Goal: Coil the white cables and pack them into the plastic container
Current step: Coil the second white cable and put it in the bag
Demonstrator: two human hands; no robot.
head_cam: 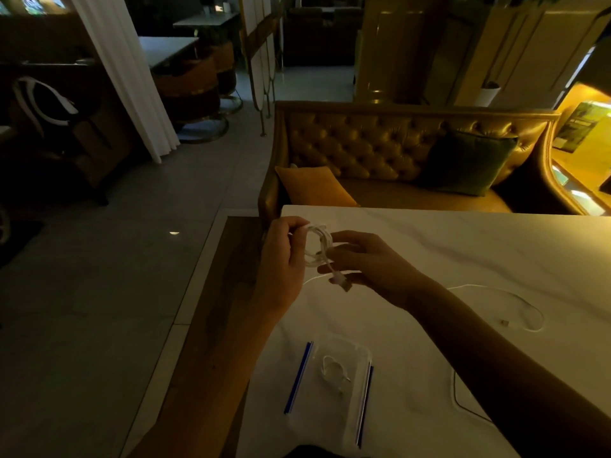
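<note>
A clear plastic container [334, 388] sits open on the white marble table [463, 252], near the person's edge. Blue clip flaps stand out along its left and right sides. Inside it lies one small coiled white cable [334, 371], resting on the bottom toward the far end; the rest of the container looks bare, though the dim light and clear walls make that hard to confirm.

Above the far left part of the table, both hands are raised and hold a second white cable, the coil in hand [319, 244]. The left hand [284, 262] has its fingers closed around the left side of the loops, thumb on top. The right hand [367, 259] pinches the right side of the loops between thumb and fingertips, and a white plug end [340, 280] hangs just below those fingers. A thin strand trails from the coil down toward the tabletop.

A third white cable, the loose cable [515, 305], lies uncoiled on the table to the right of the right forearm, curving in a wide loop with its connector resting on the marble. It is well apart from the container. A thin dark cord [459, 401] curves on the table just right of the container, partly hidden under the right arm.
</note>
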